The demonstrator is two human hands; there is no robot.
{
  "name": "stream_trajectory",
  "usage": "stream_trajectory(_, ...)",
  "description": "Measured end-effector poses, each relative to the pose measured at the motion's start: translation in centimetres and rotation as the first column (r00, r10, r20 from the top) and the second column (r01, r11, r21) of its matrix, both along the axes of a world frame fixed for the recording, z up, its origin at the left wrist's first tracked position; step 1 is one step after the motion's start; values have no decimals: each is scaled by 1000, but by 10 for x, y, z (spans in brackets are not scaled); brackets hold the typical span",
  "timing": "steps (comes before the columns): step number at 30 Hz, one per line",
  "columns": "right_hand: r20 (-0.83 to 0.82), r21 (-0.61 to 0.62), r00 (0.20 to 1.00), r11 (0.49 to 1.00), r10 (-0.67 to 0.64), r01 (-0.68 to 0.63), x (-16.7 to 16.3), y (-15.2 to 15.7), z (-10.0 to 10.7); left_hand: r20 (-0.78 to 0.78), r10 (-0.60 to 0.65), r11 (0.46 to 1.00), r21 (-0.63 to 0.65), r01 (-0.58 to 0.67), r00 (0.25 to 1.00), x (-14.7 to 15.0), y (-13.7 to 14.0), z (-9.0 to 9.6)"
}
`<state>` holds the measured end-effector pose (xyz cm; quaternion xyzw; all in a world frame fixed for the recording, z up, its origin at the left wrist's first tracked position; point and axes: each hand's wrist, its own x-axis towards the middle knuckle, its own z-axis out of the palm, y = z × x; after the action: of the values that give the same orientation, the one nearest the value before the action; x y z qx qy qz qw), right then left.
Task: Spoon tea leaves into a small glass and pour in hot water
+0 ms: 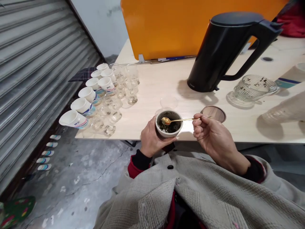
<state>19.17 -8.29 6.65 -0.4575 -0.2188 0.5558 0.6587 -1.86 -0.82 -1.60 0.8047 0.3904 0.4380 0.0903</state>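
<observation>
My left hand [152,137] is wrapped round a small whitish jar [168,135], held over the table's front edge with its mouth tilted toward me. Dark loose tea leaves [169,128], as they appear, lie inside the jar. Between the thumb and fingers of my right hand [212,135] is the handle of a gold spoon [166,121]. The spoon's bowl is over the jar's mouth; whether it touches the leaves I cannot tell. Just beyond my right fingers lies a round wooden lid [213,113].
A tall black kettle [214,54] stands behind on the table [152,79]. Right of it is a glass cup [254,90] with dark bits inside. Paper cups [73,119] and several clear glasses [109,128] crowd the left edge. An orange divider [164,28] rises behind.
</observation>
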Motion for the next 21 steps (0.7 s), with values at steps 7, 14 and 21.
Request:
stream_trajectory(7,33,26,999,999,-38,37,12,5,3,-5,-4,1000,-26,4,1000,-1,1,1)
stream_trajectory(14,134,317,976,941,-169,119,17,18,30,-15,-1,998,-60,1,1000,-2,0,3)
stream_trajectory(21,452,320,881,947,-137,-17,5,42,12,-4,-21,998,-62,21,1000,-2,1,6)
